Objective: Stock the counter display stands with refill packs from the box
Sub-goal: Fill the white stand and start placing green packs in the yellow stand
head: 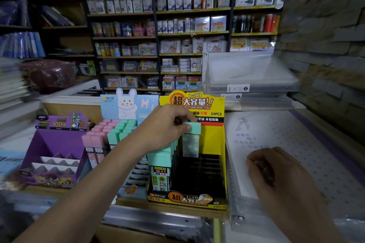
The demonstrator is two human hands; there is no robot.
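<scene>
From the head camera I see the left hand (pixel 167 126) reaching over the front edge of the surface (pixel 167 210) to the yellow display stand (pixel 215 140). Its thumb and fingers pinch the mint cap of a refill pack (pixel 191 142), which stands upright in the back row of that stand, just beside a column of mint-capped packs (pixel 160 161) that fills the stand's left side. The slots on the stand's right side show dark.

To the left, touching the yellow stand, is a blue rabbit display stand (pixel 128 102) with rows of pink and mint packs (pixel 110 130). Further left, near the left edge of the surface, is a purple display stand (pixel 53 144) with white dividers.

My right hand (pixel 276 167) rests on a dotted spiral notebook (pixel 306 140) lying at the right edge of the surface. Its fingers are curled under, and I cannot tell whether they hold anything.

Behind the notebook, at the back right corner, sits a stack of clear plastic cases (pixel 246 77). Stationery shelves (pixel 158 34) fill the wall beyond.
</scene>
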